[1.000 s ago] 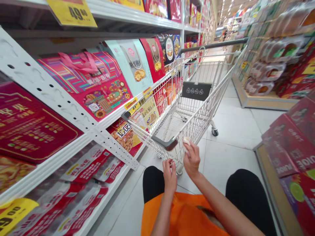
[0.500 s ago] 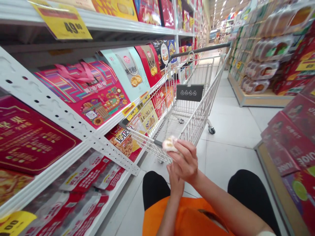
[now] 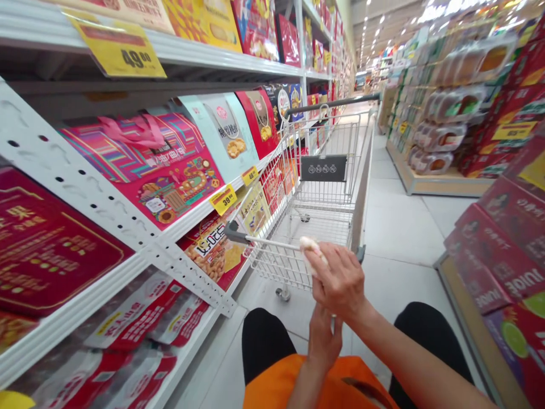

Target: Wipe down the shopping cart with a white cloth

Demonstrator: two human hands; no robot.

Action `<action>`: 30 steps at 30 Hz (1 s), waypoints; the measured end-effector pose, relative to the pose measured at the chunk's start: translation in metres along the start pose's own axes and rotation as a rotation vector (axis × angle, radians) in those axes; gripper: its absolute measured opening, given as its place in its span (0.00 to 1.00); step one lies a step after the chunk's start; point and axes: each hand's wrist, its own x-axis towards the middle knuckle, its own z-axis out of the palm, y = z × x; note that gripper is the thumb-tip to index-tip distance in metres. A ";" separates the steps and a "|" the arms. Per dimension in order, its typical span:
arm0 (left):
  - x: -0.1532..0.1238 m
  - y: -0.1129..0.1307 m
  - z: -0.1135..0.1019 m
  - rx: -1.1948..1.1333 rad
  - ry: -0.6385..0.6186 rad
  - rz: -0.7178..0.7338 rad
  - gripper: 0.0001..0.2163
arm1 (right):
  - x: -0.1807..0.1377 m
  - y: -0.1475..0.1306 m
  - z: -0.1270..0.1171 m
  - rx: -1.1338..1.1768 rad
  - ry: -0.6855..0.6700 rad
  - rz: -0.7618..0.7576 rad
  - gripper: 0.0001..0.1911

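Note:
My right hand (image 3: 340, 278) is closed around a crumpled, whitish cloth (image 3: 310, 246), which pokes out past the fingers. Hand and cloth are at the near end of a wire shopping cart (image 3: 276, 264), over its top rim. Whether they touch the rim is hard to tell. Just below, my left hand (image 3: 324, 338) has its fingers curled, partly covered by the right hand. A small shiny bit shows beside its fingers, but what it grips is hidden. A dark sign panel (image 3: 323, 168) hangs inside the cart.
To the left, a white shelf (image 3: 164, 241) carries gift boxes (image 3: 170, 165) and bagged goods (image 3: 140, 312). Red juice cartons (image 3: 489, 255) are stacked at right. Farther off, a low pallet display (image 3: 447, 184) borders the tiled aisle (image 3: 395, 227). My knees flank the hands.
The cart has swung so its near end lies further right, with its rim more level in view. Both hands have shifted right and slightly down, the cloth still in my right hand.

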 end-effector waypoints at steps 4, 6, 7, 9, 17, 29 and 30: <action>0.022 0.017 -0.040 0.149 0.272 0.224 0.12 | -0.010 0.038 -0.008 0.000 0.042 -0.037 0.21; 0.042 0.027 -0.066 0.276 0.470 0.285 0.14 | -0.015 0.056 -0.010 0.028 0.089 -0.044 0.22; 0.054 0.033 -0.079 0.338 0.547 0.303 0.15 | -0.018 0.064 -0.011 0.041 0.107 -0.040 0.22; 0.081 0.044 -0.103 0.437 0.616 0.344 0.17 | -0.023 0.079 -0.014 0.058 0.126 -0.022 0.21; 0.175 0.057 -0.139 0.696 0.029 0.460 0.15 | -0.033 0.158 -0.041 -0.176 0.110 -0.035 0.13; 0.183 0.086 -0.071 0.753 0.104 0.492 0.17 | -0.019 0.142 -0.023 -0.065 0.207 0.249 0.15; 0.183 0.087 -0.070 0.762 0.109 0.494 0.17 | -0.015 0.124 -0.014 -0.032 0.191 0.224 0.16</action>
